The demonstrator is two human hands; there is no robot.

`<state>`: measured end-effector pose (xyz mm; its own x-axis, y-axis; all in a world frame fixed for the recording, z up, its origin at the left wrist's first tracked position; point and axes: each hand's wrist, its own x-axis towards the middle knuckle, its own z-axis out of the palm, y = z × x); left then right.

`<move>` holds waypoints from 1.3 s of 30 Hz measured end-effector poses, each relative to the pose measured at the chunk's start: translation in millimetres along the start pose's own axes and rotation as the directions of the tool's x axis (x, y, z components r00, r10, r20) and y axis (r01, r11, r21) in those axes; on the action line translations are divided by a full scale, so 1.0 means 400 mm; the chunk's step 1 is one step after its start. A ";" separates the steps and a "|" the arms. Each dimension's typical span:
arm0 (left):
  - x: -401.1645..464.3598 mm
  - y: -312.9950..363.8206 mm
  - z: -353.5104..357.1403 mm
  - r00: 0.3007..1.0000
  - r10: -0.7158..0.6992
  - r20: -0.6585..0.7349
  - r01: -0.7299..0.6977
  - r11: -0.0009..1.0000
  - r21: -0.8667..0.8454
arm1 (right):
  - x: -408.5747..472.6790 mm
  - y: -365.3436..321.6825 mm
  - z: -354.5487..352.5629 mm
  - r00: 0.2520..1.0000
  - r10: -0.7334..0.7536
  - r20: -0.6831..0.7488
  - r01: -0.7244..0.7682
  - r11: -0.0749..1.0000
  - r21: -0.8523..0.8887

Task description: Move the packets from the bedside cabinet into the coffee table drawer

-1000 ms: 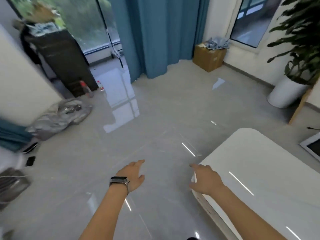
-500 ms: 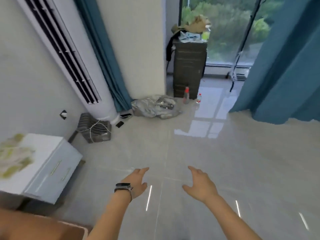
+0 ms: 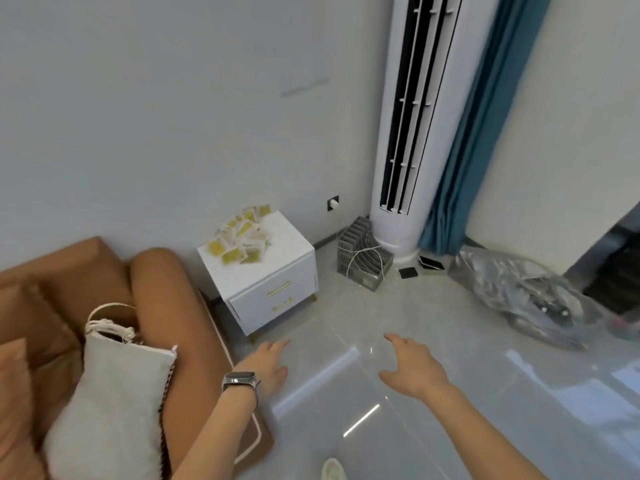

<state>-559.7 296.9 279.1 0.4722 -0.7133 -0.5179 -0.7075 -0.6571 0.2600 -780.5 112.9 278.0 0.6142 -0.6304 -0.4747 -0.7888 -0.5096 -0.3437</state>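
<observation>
A white bedside cabinet [image 3: 273,271] with two drawers stands against the wall beside a sofa. Several yellow-and-white packets [image 3: 240,239] lie in a loose pile on its top. My left hand [image 3: 272,363], with a watch on its wrist, hovers over the floor in front of the cabinet, fingers relaxed and empty. My right hand [image 3: 410,363] is held out beside it, also empty with fingers spread. Neither hand touches anything. The coffee table is out of view.
A brown sofa [image 3: 162,306] with a pale bag [image 3: 114,393] on it fills the lower left. A tall white air conditioner [image 3: 412,133] stands in the corner by a blue curtain [image 3: 467,168]. A grey rack [image 3: 363,258] and a plastic bag [image 3: 523,292] lie on the floor.
The view has swung left from the coffee table and window to the bedside cabinet and sofa. Both hands stay empty and held out in front.
</observation>
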 end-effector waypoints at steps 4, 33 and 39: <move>0.131 -0.037 -0.070 1.000 -0.028 0.005 0.028 0.997 -0.073 | 0.167 -0.071 -0.069 1.000 -0.014 0.012 0.014 1.000 -0.011; 0.944 -0.650 -0.392 0.856 -0.492 0.157 0.484 0.658 -0.576 | 1.417 -0.677 -0.075 0.853 -0.139 0.503 0.281 0.935 -0.219; 1.138 -0.763 -0.410 0.874 -0.449 0.186 0.461 0.647 -0.607 | 1.583 -0.744 0.049 0.862 -0.075 0.502 0.235 0.935 -0.264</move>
<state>-42.6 132.7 97.9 0.6322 -0.2835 -0.7211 0.0791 -0.9022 0.4240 -157.3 -123.0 63.8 0.5760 -0.2114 -0.7896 -0.5868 -0.7795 -0.2194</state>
